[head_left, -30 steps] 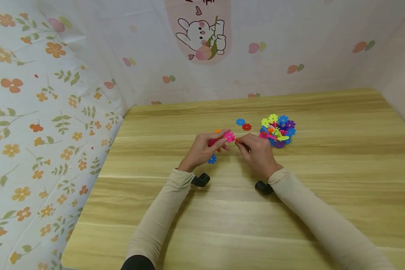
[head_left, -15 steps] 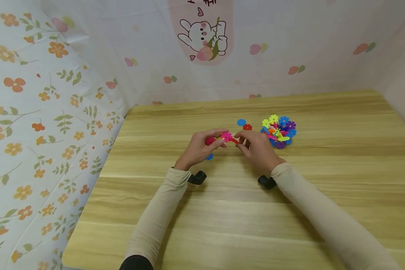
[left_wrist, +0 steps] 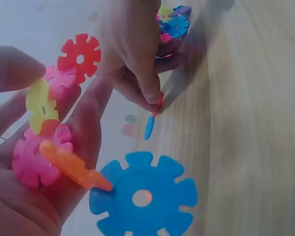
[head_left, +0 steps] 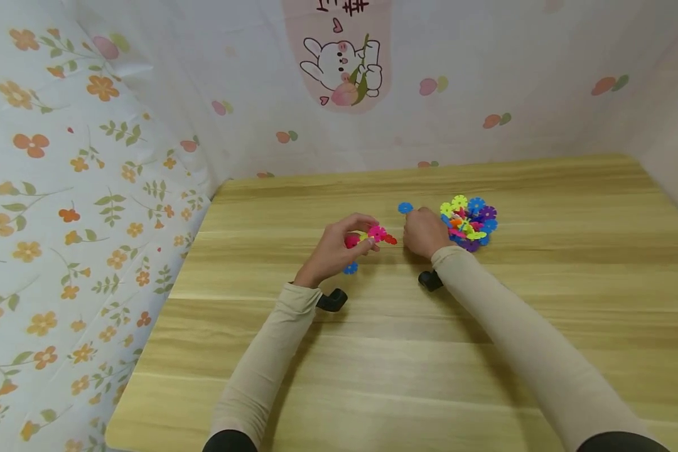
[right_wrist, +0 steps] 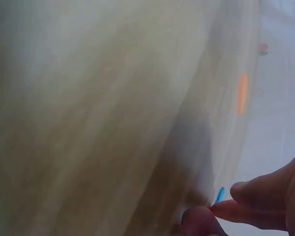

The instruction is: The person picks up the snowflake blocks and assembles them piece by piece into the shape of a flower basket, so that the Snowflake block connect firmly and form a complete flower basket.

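Note:
My left hand [head_left: 336,251] holds a chain of notched, flower-shaped plastic discs. In the left wrist view the chain runs from a large-looking blue disc [left_wrist: 142,196] through an orange disc [left_wrist: 71,164], a pink disc [left_wrist: 34,160], a yellow disc [left_wrist: 41,105] and another pink disc to a red disc [left_wrist: 80,58] at the far end. My right hand [head_left: 425,233] reaches down at the table, thumb and fingertips pinching a red disc [left_wrist: 161,100], mostly hidden by the fingers. Just beyond those fingertips lies a loose blue disc [head_left: 405,207].
A cluster of joined discs [head_left: 470,223] in yellow, blue, purple and pink sits right of my right hand. An orange disc [right_wrist: 242,93] lies farther off in the right wrist view. The wooden table [head_left: 339,376] meets a patterned cloth [head_left: 231,75] behind.
My right hand has left the end of the chain, where a red disc now sits, and moved up and away to the loose red disc. The left hand stays nearly in place.

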### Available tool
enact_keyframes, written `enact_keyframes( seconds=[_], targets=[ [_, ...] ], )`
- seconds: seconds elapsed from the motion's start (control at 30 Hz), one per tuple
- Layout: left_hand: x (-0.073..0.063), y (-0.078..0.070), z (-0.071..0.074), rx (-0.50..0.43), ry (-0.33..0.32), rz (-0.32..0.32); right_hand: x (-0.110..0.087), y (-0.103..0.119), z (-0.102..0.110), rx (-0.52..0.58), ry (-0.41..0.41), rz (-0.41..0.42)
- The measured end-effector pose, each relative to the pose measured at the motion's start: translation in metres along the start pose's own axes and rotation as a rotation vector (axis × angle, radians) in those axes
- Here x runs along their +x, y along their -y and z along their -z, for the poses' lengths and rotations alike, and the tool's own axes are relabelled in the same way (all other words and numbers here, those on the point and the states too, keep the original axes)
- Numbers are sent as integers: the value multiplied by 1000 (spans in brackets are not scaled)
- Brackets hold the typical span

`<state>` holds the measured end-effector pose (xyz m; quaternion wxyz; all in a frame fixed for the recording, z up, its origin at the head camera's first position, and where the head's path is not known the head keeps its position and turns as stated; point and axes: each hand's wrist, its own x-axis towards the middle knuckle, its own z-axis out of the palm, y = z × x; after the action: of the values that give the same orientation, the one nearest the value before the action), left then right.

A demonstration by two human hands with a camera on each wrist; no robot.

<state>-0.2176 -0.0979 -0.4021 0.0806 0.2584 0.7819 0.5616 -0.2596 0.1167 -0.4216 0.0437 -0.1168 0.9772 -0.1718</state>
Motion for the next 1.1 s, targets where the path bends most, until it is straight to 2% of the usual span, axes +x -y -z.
enact_keyframes(
  seconds=[0.1, 0.27, 0.43, 0.57, 0.73, 0.93, 1.03, 1.1],
  targets=[
    [0, 1, 0, 12, -6, -9, 3, 3, -1, -57, -13, -18],
    [0, 2, -2, 32, -33, -13, -1, 5, 0, -80, -66, 68],
    [1, 3, -7, -13, -14, -23, -3, 0, 2, 48, 8, 39],
    [0, 6, -9, -33, -29, -49, -4, -8, 2, 135, 98, 9],
    [0, 6, -9, -47, -45, -63, -4, -9, 4, 154, 154, 10],
    [-2, 4, -8, -48, -71, -64, -6, -3, 4, 221, 181, 89],
    [-3, 4, -8, -40, -77, -75, -14, -5, 3, 298, 170, 147],
    [-2, 4, -9, -35, -78, -83, -21, -8, 5, 395, 167, 174]
  ],
)
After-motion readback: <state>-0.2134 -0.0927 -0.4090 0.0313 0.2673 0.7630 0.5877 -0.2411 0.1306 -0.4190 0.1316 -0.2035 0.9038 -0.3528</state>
